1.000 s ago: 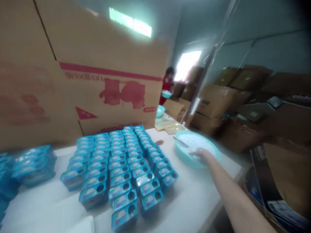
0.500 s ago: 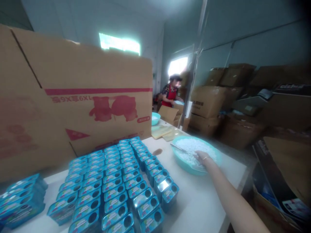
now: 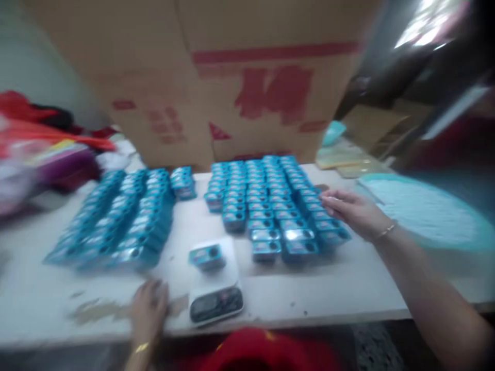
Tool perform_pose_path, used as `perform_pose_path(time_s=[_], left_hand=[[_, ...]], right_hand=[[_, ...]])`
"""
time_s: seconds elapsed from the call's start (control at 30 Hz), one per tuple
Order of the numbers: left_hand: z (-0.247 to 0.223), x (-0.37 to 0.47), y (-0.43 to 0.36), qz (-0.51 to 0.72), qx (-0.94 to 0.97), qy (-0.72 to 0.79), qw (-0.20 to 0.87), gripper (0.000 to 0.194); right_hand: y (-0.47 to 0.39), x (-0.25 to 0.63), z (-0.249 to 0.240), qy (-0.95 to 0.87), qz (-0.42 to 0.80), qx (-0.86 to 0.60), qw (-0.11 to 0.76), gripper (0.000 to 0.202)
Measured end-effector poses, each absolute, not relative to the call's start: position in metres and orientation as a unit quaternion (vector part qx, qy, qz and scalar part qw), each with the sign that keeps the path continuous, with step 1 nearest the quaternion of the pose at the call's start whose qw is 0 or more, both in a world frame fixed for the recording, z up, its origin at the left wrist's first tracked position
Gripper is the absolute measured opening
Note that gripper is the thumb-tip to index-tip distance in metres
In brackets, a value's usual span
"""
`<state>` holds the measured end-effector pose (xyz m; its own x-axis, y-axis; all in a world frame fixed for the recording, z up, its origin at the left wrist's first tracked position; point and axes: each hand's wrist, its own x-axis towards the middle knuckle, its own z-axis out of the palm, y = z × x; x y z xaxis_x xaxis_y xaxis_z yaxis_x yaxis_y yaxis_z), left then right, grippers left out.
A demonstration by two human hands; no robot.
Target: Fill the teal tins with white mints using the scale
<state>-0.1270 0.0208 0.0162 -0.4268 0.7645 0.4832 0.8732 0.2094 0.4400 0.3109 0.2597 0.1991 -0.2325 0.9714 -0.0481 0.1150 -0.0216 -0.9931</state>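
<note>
My right hand is over the right edge of the main block of blue boxes, left of the basin. Its thumb and fingers are pinched together; blur hides what is between them. Resting on the table near its front edge, my left hand is smeared by motion, so its fingers do not show clearly. Between the hands sits a white scale with a dark panel and a single blue box on its platform. A turquoise basin full of white material stands at the right, with a spoon handle at its rim.
More blue boxes stand in rows at the left. A large cardboard carton rises behind the table. Red and purple items lie at the far left. A smaller turquoise bowl and yellowish sheets are at the back right.
The view has swung left and down to the front of the table. My right hand has left the basin and moved left to the boxes. My left hand and the scale have come into view.
</note>
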Motion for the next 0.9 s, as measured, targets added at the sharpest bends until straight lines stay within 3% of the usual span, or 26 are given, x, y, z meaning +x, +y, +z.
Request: perform_pose_path(time_s=[0.1,0.2,0.33,0.63,0.9], left_hand=[[0.016,-0.135,-0.036,-0.287,-0.505,-0.805,0.123,0.028],[0.013,-0.134,-0.036,-0.285,-0.504,-0.805,0.127,0.025],[0.011,-0.132,-0.028,-0.296,-0.500,-0.806,0.113,0.022],[0.011,-0.132,-0.033,-0.323,-0.487,-0.805,0.103,0.020],[0.011,-0.133,-0.033,-0.328,-0.488,-0.803,0.098,0.020]], right_hand=[[0.214,0.215,0.212,-0.712,0.549,-0.382,0.213,0.021],[0.177,0.139,0.213,-0.835,0.445,-0.283,0.157,0.008],[0.161,0.087,0.196,-0.911,0.305,-0.264,0.089,0.012],[0.158,0.073,0.181,-0.932,0.238,-0.274,0.018,0.014],[0.153,0.074,0.182,-0.932,0.227,-0.282,0.005,0.022]])
